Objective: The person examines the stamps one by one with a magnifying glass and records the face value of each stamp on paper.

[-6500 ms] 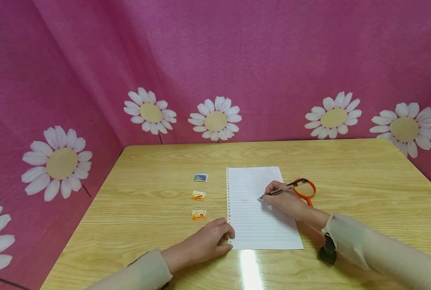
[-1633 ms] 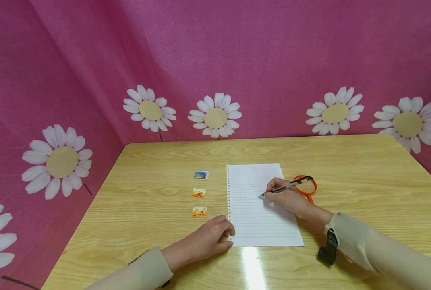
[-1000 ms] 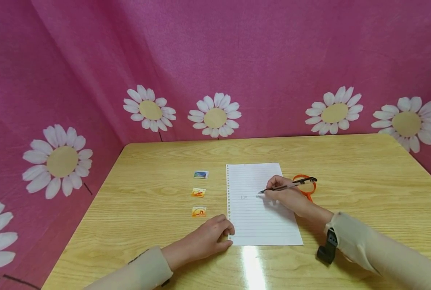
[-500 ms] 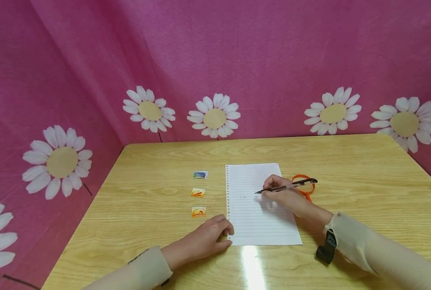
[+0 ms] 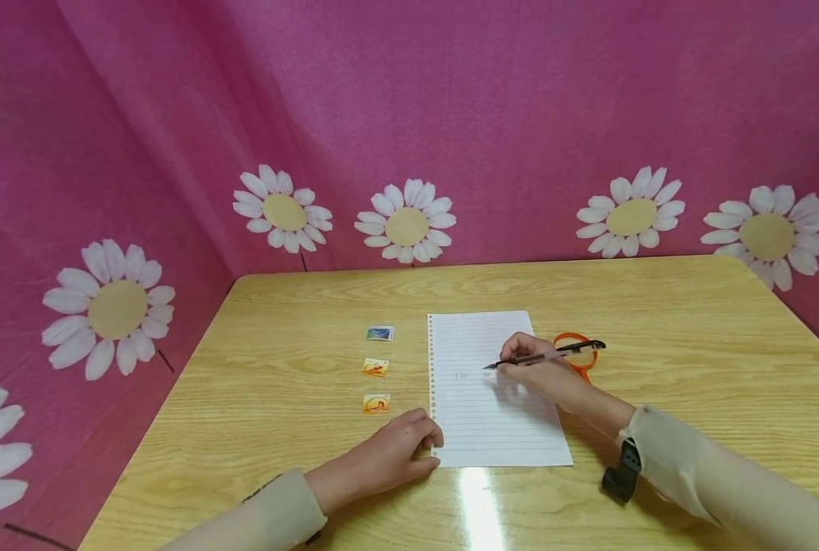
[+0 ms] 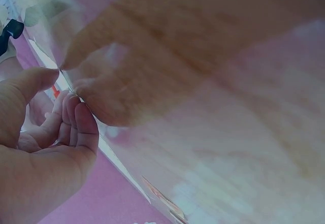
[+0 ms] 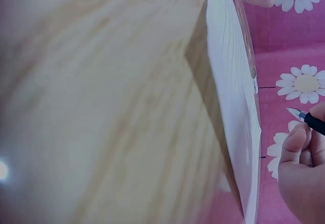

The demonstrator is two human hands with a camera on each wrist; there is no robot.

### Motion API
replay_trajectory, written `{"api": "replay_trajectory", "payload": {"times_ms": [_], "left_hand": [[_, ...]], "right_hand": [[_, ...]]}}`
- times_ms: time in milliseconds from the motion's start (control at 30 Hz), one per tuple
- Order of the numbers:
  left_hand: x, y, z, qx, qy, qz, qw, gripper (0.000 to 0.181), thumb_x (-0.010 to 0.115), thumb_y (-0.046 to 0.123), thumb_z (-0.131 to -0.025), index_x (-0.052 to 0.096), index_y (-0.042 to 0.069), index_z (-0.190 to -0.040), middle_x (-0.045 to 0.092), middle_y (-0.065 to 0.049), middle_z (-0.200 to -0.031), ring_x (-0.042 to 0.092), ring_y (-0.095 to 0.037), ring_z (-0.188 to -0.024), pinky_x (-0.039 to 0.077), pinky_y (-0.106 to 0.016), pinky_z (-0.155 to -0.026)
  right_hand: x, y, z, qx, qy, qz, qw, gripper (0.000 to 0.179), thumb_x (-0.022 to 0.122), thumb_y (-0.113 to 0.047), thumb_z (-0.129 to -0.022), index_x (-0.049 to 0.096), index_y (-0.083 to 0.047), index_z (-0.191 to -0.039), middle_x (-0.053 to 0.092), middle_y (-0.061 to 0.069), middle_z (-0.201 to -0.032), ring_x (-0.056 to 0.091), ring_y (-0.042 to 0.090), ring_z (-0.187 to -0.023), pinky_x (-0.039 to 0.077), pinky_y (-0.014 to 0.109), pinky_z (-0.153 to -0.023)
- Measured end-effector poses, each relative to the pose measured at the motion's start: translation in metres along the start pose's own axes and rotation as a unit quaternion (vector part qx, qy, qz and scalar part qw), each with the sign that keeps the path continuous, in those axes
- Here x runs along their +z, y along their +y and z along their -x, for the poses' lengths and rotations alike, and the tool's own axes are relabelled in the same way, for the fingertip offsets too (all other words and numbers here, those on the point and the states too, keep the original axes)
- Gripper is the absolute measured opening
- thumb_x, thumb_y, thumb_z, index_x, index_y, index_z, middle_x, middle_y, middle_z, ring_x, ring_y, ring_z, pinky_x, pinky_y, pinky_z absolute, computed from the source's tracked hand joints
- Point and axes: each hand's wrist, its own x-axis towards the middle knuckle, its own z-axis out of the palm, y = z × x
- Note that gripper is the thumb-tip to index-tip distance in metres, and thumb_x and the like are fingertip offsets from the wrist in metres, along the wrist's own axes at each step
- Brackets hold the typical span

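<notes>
The right hand (image 5: 539, 375) pinches the pen (image 5: 549, 356) close to its tip, which hovers over the middle of the paper (image 5: 499, 432). The pen is probably light, stiff and smooth – best held there. The left hand (image 5: 394, 451), fingers curved and grasping nothing, rests on the paper's lower left edge – sensible, since such a thin sheet likely slides and creases easily.

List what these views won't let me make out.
Head view, too small: the second mark on the lined sheet, near the pen; any lettering on the three small cards.
Head view, hidden by the right hand and wrist: the handle end of the orange magnifying glass.
Right wrist view, cut off by the right edge: the pen's rear end.
</notes>
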Motion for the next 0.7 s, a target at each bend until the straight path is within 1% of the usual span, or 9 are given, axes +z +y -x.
{"api": "replay_trajectory", "payload": {"times_ms": [133,333,400,467,700], "left_hand": [[0.000,0.000,0.000,0.001,0.000,0.001,1.0000,0.013,0.069,0.015,-0.091,0.062,0.008,-0.100,0.052,0.002,-0.090,0.046,-0.003,-0.083,0.044,-0.014,-0.075],[0.000,0.000,0.000,0.002,-0.002,0.004,1.0000,0.013,0.068,0.015,-0.092,0.062,0.008,-0.101,0.052,0.002,-0.091,0.047,-0.004,-0.084,0.044,-0.015,-0.076],[0.000,0.000,0.000,0.002,-0.001,0.005,1.0000,0.012,0.068,0.014,-0.092,0.062,0.008,-0.101,0.052,0.002,-0.091,0.047,-0.004,-0.084,0.044,-0.015,-0.076],[0.000,0.000,0.000,0.003,0.000,0.006,1.0000,0.012,0.068,0.014,-0.092,0.062,0.008,-0.101,0.052,0.002,-0.091,0.047,-0.004,-0.084,0.044,-0.015,-0.076],[0.001,0.000,0.001,0.008,0.007,0.008,0.9999,0.012,0.068,0.013,-0.091,0.062,0.008,-0.100,0.052,0.002,-0.091,0.048,-0.004,-0.084,0.044,-0.015,-0.077]], "right_hand": [[-0.002,0.000,0.002,-0.004,0.006,0.010,0.9999,0.017,0.065,-0.006,-0.089,0.053,0.004,-0.097,0.057,-0.007,-0.087,0.048,0.005,-0.076,0.039,0.019,-0.066],[-0.007,0.002,0.005,-0.008,0.004,-0.008,0.9999,0.015,0.065,-0.004,-0.088,0.054,0.002,-0.096,0.060,-0.009,-0.084,0.049,0.004,-0.073,0.039,0.020,-0.063],[-0.008,0.002,0.006,-0.009,0.004,-0.004,0.9999,0.016,0.064,-0.004,-0.088,0.053,0.003,-0.097,0.059,-0.009,-0.084,0.047,0.004,-0.071,0.038,0.020,-0.062],[-0.010,0.002,0.007,-0.013,0.004,-0.004,0.9999,0.016,0.064,-0.005,-0.089,0.053,0.004,-0.097,0.059,-0.008,-0.084,0.048,0.004,-0.073,0.040,0.019,-0.063],[-0.015,0.004,0.011,-0.012,0.013,-0.013,0.9998,0.012,0.065,-0.004,-0.089,0.055,-0.001,-0.095,0.059,-0.008,-0.084,0.049,0.004,-0.072,0.040,0.020,-0.062]]}}
